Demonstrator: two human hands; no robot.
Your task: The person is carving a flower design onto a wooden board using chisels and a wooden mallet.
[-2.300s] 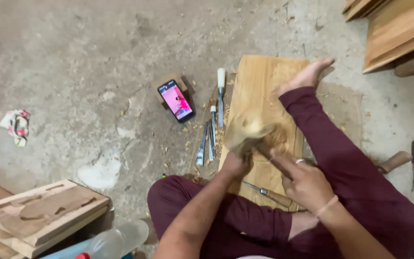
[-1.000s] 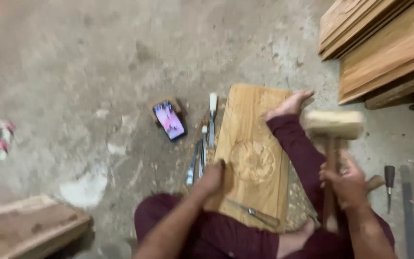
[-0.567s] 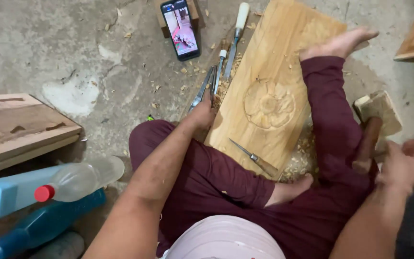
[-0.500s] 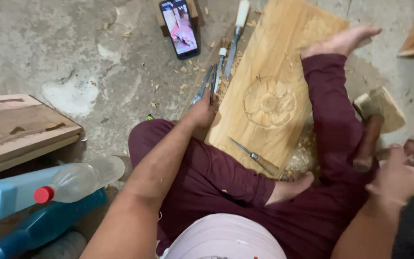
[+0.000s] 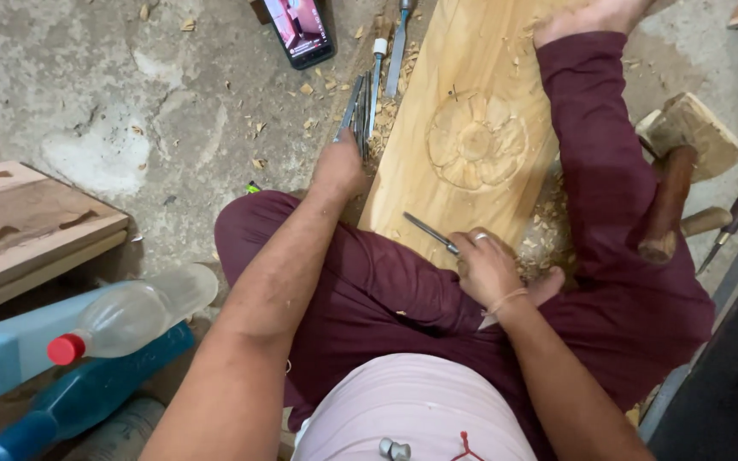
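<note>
The long wooden board (image 5: 489, 102) lies on the concrete floor (image 5: 130, 102) across the seated person's lap, its long axis running away from them, a carved flower (image 5: 477, 141) at its middle. Beside the right leg rests a wooden mallet (image 5: 676, 171). The right hand (image 5: 489, 269) is curled at the board's near edge, fingers closed round a slim chisel (image 5: 430, 234) pointing up-left. The left hand (image 5: 339, 166), arm stretched forward, reaches the bundle of chisels (image 5: 360, 107) beside the board; its grip I cannot tell
</note>
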